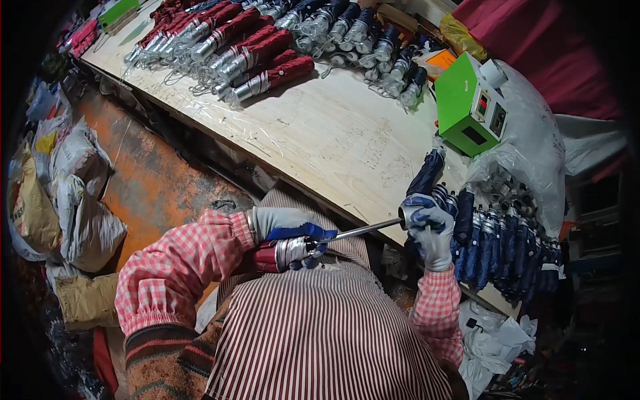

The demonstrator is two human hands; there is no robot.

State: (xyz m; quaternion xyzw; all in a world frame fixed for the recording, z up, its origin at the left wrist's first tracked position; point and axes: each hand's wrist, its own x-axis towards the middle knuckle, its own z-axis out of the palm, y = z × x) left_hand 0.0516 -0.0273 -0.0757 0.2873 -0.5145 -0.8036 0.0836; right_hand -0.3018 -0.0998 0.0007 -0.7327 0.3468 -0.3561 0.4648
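A dark red folding umbrella (265, 259) lies across my lap, its silver ribs bunched near the shaft. My left hand (288, 225), in a grey glove with blue coating, is wrapped round the folded ribs and fabric. From there a thin metal shaft (365, 230) runs out to the right, drawn out of the bundle. My right hand (432, 235), gloved the same way, grips the round handle end (403, 217) of that shaft, its fingers partly hiding it. Just beyond my right hand, a navy folded umbrella (427, 172) rests on the table's edge.
Dark red umbrellas (253, 60) and navy umbrellas (360, 30) lie in rows along the far side of the wooden table (313, 133). A green box-shaped device (460, 100) stands at the right, above bundled navy umbrellas (500, 243). White sacks (83, 180) fill the floor at left.
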